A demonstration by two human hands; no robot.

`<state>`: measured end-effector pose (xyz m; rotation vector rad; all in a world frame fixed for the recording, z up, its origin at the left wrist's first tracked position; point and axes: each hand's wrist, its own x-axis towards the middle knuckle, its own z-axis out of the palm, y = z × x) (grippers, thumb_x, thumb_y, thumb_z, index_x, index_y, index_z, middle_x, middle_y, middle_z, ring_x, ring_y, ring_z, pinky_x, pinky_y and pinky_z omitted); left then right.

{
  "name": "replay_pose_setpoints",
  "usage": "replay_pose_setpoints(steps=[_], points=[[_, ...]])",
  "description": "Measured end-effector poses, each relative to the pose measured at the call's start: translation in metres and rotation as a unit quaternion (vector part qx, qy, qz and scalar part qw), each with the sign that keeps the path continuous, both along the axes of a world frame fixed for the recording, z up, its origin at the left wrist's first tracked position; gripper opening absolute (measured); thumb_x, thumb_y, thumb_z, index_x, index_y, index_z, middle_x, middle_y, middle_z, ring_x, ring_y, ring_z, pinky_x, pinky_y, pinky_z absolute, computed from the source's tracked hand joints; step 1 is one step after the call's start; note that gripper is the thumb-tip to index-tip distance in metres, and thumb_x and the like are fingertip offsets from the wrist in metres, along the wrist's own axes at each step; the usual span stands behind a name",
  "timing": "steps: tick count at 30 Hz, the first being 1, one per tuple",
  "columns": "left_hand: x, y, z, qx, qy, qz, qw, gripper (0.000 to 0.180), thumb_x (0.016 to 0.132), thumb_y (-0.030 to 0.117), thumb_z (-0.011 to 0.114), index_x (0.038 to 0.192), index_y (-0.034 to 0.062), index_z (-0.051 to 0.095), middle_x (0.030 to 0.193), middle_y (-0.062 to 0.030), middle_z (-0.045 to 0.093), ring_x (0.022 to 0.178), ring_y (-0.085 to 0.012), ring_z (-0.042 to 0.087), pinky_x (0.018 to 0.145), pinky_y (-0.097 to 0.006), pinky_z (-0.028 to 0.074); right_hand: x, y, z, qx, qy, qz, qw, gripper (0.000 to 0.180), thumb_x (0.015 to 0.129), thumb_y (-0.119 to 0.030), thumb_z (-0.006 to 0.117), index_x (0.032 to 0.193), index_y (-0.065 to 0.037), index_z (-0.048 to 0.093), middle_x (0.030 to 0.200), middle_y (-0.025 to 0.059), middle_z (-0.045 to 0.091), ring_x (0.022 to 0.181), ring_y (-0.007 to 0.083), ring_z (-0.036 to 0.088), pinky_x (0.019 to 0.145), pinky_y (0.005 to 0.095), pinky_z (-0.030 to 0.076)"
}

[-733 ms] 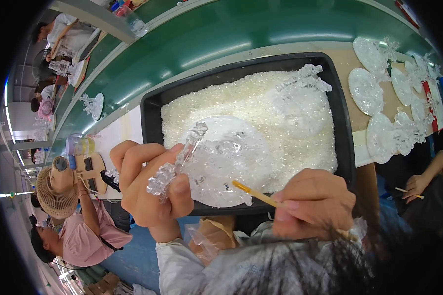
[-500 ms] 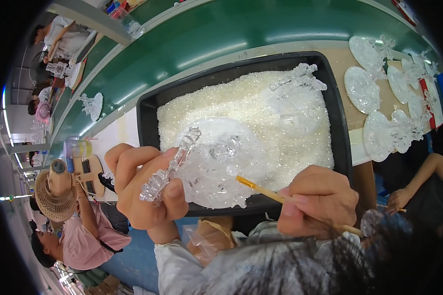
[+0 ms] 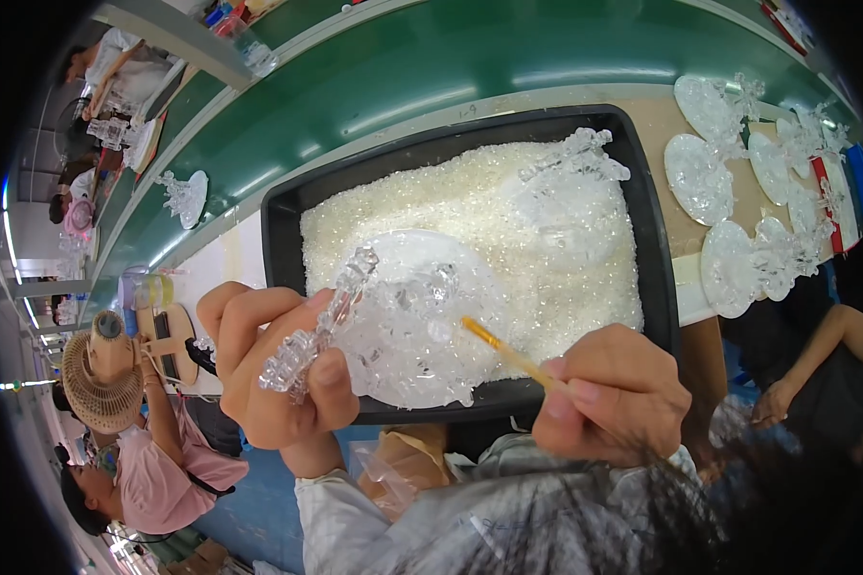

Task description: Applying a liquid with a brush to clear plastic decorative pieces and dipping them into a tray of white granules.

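My left hand (image 3: 259, 369) is closed on a clear, ridged part of a transparent ornament (image 3: 403, 335) with a broad round disc, which is tilted over the tray. Between the thumb and fingers of my right hand (image 3: 623, 393) is a slim paintbrush (image 3: 513, 357) with a golden ferrule. Its tip points at the disc's right part; whether it touches I cannot tell. Below lies a black tray (image 3: 658, 259) filled with glittering whitish granules (image 3: 374, 206). A second clear ornament (image 3: 566, 206) rests on the granules at the tray's far right.
Several clear disc ornaments (image 3: 698, 180) stand on the board right of the tray. Another ornament (image 3: 186, 198) sits on the green surface at the left. A beige fan (image 3: 105, 374) is at the left, near a person in pink (image 3: 177, 470). Another person's arm (image 3: 815, 359) shows at the right.
The brush tip has moved up slightly over the disc. My left hand keeps its grip on the ornament. The whole view has shifted a little.
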<state>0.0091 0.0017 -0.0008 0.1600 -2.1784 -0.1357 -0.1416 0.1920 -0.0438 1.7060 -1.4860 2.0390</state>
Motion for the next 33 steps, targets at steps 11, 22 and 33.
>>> replay_pose_setpoints(steps=[11, 22, 33], points=[[0.006, -0.001, 0.001, 0.007, -0.01, 0.016, 1.0, 0.032, 0.081, 0.023, 0.066, 0.08, -0.0088, 0.069, 0.065, -0.0148, 0.06, 0.058, -0.0278, 0.05, 0.063, -0.04, 0.038, 0.002, 0.0, 0.003, 0.009, 0.048, 0.026, 0.998, 0.039, 0.07, -0.002, 0.084, 0.101, 0.005, 0.062, 0.083, 0.0193, 0.066, 0.061, 0.0261, 0.068, 0.052, 0.0331, 0.058], [0.004, -0.005, -0.002, 0.002, 0.012, -0.002, 1.0, 0.031, 0.079, 0.021, 0.065, 0.079, -0.0101, 0.068, 0.065, -0.016, 0.061, 0.056, -0.0271, 0.051, 0.061, -0.04, 0.037, 0.001, 0.009, -0.002, 0.026, 0.006, 0.008, 1.0, 0.051, 0.065, 0.007, 0.07, 0.113, -0.003, 0.059, 0.081, 0.0136, 0.067, 0.059, 0.0228, 0.063, 0.053, 0.0322, 0.05], [0.006, -0.003, -0.008, 0.043, 0.031, 0.018, 0.998, 0.035, 0.079, 0.026, 0.063, 0.081, -0.0082, 0.07, 0.065, -0.0155, 0.06, 0.057, -0.0257, 0.05, 0.064, -0.04, 0.036, -0.002, 0.009, -0.001, -0.005, 0.005, 0.009, 1.0, 0.048, 0.066, 0.005, 0.073, 0.111, -0.001, 0.06, 0.08, 0.0122, 0.067, 0.057, 0.0208, 0.064, 0.052, 0.0309, 0.051]])
